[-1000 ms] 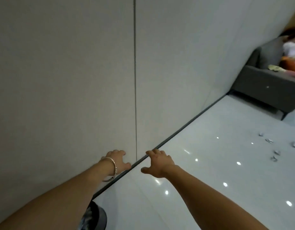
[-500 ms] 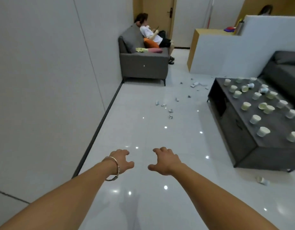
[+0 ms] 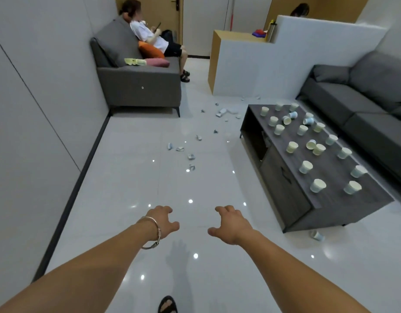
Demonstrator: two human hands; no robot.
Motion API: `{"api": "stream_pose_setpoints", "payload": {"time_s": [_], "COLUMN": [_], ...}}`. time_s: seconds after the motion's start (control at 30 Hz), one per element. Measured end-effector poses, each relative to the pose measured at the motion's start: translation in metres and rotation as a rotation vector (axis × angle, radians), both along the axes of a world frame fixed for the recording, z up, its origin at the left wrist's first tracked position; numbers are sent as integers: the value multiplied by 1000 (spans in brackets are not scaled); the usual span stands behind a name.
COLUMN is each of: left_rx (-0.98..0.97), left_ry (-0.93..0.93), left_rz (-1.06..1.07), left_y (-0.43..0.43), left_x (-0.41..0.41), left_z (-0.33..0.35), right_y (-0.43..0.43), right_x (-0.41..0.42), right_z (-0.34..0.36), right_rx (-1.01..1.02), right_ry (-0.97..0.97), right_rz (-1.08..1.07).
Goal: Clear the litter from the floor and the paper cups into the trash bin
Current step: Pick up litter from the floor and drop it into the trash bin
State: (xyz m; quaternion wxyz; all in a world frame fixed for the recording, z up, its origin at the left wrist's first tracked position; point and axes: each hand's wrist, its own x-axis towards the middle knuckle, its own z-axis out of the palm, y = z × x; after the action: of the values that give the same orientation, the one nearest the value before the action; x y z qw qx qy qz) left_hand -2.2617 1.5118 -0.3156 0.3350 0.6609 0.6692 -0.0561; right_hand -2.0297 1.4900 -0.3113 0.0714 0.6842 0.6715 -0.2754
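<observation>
Several paper cups (image 3: 305,166) stand or lie on the dark coffee table (image 3: 283,184) at the right. One more cup (image 3: 317,235) lies on the floor by the table's near corner. Crumpled litter (image 3: 191,156) is scattered over the glossy white floor, trailing back to more scraps (image 3: 221,112) near the white partition. My left hand (image 3: 164,220), with a bracelet on the wrist, and my right hand (image 3: 232,223) reach forward over the floor, fingers loosely curled, holding nothing. No trash bin is in view.
A grey armchair (image 3: 138,86) with a seated person stands against the left wall. A grey sofa (image 3: 364,105) runs behind the coffee table. A white partition (image 3: 262,64) with a wooden end stands at the back. My sandalled foot (image 3: 167,304) shows below.
The view swung from the wall and baseboard round to the room, then moved closer to the litter and table. Both hands stay stretched out in front, holding nothing.
</observation>
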Motion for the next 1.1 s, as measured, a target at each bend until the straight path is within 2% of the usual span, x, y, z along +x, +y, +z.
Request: {"api": "stream_pose_setpoints", "payload": {"time_s": [0.17, 0.43, 0.67, 0.9, 1.1], "left_rx": [18, -66, -25, -89, -118], "left_ry": [-7, 21, 31, 29, 38], "left_rz": [-25, -40, 117, 188, 154], "left_y": [105, 251, 387, 487, 618], "left_x": [15, 44, 57, 50, 31], "left_z": [2, -17, -3, -16, -41], "right_y": [93, 243, 402, 537, 657], "right_x": [19, 56, 88, 73, 52], "right_z": [-2, -28, -28, -29, -49], "right_rx": [13, -43, -72, -77, -119], "right_ry": [-16, 2, -28, -24, -38], "right_rz": [-56, -34, 55, 159, 162]}}
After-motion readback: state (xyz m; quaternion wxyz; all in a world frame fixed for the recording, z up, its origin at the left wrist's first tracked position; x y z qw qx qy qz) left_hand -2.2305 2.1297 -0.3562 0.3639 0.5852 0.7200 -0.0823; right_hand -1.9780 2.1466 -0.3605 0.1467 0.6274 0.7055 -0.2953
